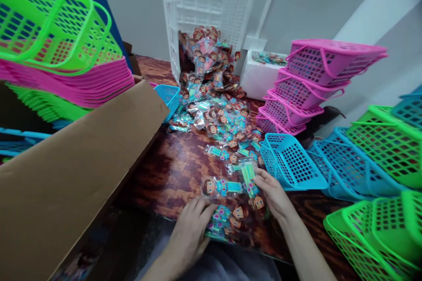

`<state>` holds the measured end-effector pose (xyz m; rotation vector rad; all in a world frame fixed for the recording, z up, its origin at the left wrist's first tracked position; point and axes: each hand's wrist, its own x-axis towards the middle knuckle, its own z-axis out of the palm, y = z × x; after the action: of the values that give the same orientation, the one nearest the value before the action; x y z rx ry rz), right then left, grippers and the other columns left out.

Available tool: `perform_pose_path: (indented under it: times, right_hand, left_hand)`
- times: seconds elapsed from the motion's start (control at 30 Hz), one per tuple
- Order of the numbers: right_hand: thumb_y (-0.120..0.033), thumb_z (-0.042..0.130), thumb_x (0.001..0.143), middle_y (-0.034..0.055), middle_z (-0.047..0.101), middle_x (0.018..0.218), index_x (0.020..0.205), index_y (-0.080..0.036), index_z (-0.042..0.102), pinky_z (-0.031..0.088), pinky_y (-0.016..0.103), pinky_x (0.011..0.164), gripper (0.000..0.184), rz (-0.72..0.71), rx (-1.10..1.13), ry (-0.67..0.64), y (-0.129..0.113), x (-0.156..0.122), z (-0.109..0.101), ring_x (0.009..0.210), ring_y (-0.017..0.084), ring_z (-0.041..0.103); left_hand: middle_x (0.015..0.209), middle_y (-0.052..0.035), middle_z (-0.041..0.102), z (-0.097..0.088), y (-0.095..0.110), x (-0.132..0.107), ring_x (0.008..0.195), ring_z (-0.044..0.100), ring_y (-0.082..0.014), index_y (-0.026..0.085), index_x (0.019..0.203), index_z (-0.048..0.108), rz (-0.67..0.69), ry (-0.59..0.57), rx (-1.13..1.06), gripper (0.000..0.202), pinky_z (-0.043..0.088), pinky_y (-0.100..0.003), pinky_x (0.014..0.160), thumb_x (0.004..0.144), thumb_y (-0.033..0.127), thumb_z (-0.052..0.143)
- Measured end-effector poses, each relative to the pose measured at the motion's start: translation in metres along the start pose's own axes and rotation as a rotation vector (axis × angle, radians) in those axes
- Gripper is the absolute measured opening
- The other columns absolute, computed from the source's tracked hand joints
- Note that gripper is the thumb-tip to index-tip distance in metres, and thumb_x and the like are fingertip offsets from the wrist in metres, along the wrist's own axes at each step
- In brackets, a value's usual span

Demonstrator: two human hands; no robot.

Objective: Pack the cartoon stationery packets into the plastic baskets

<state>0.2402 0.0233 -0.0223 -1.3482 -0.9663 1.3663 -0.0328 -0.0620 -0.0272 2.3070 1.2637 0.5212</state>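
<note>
On a dark wooden table [171, 171] lies a long heap of small cellophane toy packets [217, 101] with cartoon figures. My left hand [193, 230] rests at the near edge, fingers curled over a small stack of packets [226, 221]. My right hand [272, 193] pinches one packet [249, 180] between thumb and fingers, just above that stack. Another single packet [222, 186] lies flat between the hands and the heap.
A brown cardboard flap [75, 171] slopes across the left. Stacked green and pink baskets [62, 52] stand behind it. Pink baskets [310, 83], blue baskets [290, 162] and green baskets [382, 224] crowd the right. White crates [204, 4] and a foam box [257, 77] stand at the back.
</note>
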Motion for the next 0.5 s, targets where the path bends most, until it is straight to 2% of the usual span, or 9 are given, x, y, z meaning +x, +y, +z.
perform_pose_path:
  times: [0.1,0.3,0.5]
  right_hand:
    - [-0.033,0.082,0.068,0.0040,0.074,0.094,0.105,-0.021,0.067,0.056,0.031,0.077,0.041,0.084,0.307,-0.049,0.000,-0.001,-0.007,0.081,0.019,0.070]
    - [-0.025,0.081,0.068,0.0017,0.074,0.088,0.101,-0.024,0.069,0.058,0.036,0.073,0.035,0.183,0.477,-0.094,0.008,-0.005,-0.002,0.071,0.019,0.070]
    - [-0.027,0.079,0.069,0.0047,0.074,0.093,0.093,-0.023,0.068,0.058,0.042,0.078,0.027,0.187,0.509,-0.088,0.011,-0.012,0.003,0.091,0.026,0.070]
  left_hand:
    - [0.131,-0.0076,0.052,0.003,-0.002,0.002,0.118,0.048,-0.0281,0.027,0.137,0.037,-0.001,0.008,0.039,0.079,0.041,-0.047,0.102,0.064,0.000,0.049]
    - [0.128,-0.0074,0.054,0.005,-0.006,0.003,0.116,0.050,-0.0278,0.026,0.136,0.040,0.014,0.016,0.071,0.080,0.043,-0.046,0.101,0.062,-0.001,0.050]
    - [0.131,-0.0072,0.053,0.013,-0.008,0.002,0.119,0.049,-0.0272,0.027,0.139,0.040,-0.001,0.014,0.098,0.081,0.042,-0.044,0.103,0.063,0.000,0.051]
